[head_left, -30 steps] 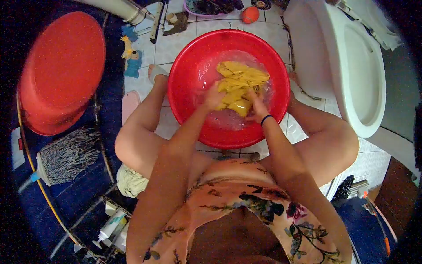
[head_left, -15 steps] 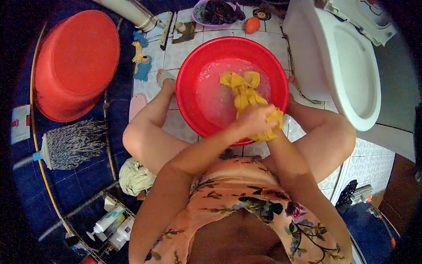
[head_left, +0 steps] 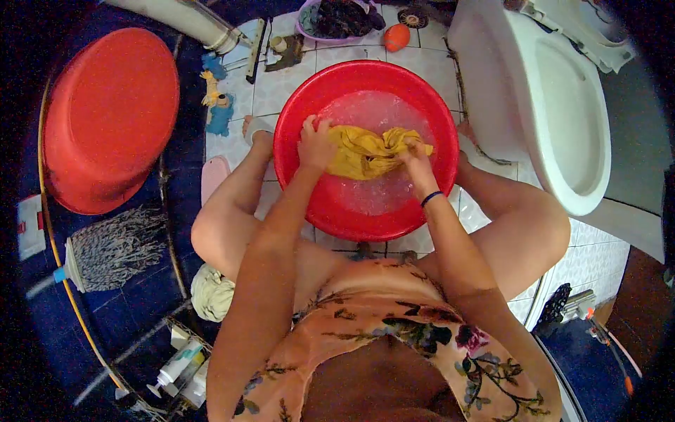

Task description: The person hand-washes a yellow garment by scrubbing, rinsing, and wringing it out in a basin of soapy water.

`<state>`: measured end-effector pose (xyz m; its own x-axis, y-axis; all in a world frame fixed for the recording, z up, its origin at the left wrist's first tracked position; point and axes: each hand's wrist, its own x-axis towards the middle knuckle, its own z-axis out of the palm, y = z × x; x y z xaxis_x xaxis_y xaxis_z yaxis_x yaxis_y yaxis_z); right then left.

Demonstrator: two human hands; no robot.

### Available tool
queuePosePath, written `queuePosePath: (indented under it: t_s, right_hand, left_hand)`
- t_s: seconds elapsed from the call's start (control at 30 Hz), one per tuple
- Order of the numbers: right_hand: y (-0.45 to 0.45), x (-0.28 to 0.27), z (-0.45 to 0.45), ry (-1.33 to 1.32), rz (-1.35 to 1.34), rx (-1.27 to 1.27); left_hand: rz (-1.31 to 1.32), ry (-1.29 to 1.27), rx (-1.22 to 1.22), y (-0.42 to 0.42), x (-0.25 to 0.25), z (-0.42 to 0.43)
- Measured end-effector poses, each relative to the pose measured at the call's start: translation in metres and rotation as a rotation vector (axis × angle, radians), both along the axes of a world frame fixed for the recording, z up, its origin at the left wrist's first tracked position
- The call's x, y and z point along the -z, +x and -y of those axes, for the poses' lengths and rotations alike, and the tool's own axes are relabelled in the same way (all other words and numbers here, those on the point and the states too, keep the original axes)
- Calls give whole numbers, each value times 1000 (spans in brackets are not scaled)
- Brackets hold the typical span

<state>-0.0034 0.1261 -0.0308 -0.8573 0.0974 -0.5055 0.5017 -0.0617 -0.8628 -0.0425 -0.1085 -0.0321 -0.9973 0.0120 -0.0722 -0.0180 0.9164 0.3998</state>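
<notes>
A wet yellow cloth stretches across the red basin, above the cloudy, sudsy water. My left hand is at the cloth's left end, near the basin's left wall. Its fingers are spread apart, and its inner side touches the cloth. On the other end, my right hand is closed around the bunched fabric, with a dark band on the wrist. The middle of the cloth is twisted and folded.
My legs flank the basin on the tiled floor. A toilet stands right. Behind the basin are a purple bowl of dark cloth and an orange-red object. Left are a large red tub, a mop and a pale cloth.
My hands have moved apart, the left one to the basin's left side. The yellow cloth, bunched at the right rim before, now spreads sideways over the water between them.
</notes>
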Motion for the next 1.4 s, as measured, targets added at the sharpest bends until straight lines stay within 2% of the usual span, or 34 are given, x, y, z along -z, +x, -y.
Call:
queuePosePath:
  t_s: [0.03,0.07,0.13,0.23,0.27,0.37,0.43,0.47,0.53,0.6,0.63,0.67,0.73,0.77,0.8,0.87,0.9,1.0,1.1,1.13,1.2,1.3,1.4]
  right_hand:
    - [0,24,-3,158,-40,-100]
    - [1,22,0,344,-116,-189]
    - [0,8,-1,721,-269,-373]
    - [2,51,8,201,-100,-445]
    - [6,58,9,197,-81,-486]
    - [13,54,14,136,6,-572]
    - [15,33,12,38,127,-572]
    - [16,22,13,20,259,-419]
    - [17,-1,18,-30,516,-101]
    - [14,-27,14,-229,596,7]
    - [14,-33,11,-331,636,62]
    - [14,-21,9,-500,551,46]
    - [12,20,0,-821,363,14]
    - [7,28,-5,-990,347,0]
    - [7,26,-9,-1018,292,7]
    - [7,26,-12,-1071,180,17]
    - [7,45,-4,-1008,-5,59]
    - [13,43,5,-1152,100,82]
    - [24,37,21,-1306,216,103]
    - [23,16,25,-1198,243,125]
    - [13,-26,22,-981,287,164]
    - [10,-38,17,-627,109,66]
    - [1,-30,4,-408,193,-69]
  left_hand:
    - [-61,-45,45,6,7,-2]
    - [-120,-89,88,13,14,-4]
    - [-61,-252,229,30,30,-18]
    - [-41,-357,336,40,57,-19]
    - [-46,-371,354,41,64,-18]
    - [319,-234,323,6,36,-19]
    - [252,112,262,-8,78,-6]
    - [216,283,236,-10,95,-2]
    - [318,776,31,1,92,-18]
    - [385,892,-17,16,72,-39]
    - [399,768,42,23,28,-57]
    - [409,645,102,32,-13,-77]
    - [416,693,253,59,-63,-109]
    - [212,655,404,70,-92,-123]
    - [7,614,550,78,-114,-132]
    - [91,572,603,85,-135,-142]
    - [132,551,631,86,-139,-144]
    - [232,555,492,66,-74,-137]
    - [83,381,254,31,-45,-104]
    - [37,314,162,23,-49,-93]
    - [136,-59,84,7,-67,-72]
    - [-47,0,261,4,-46,-29]
    - [10,-254,303,9,-36,-6]
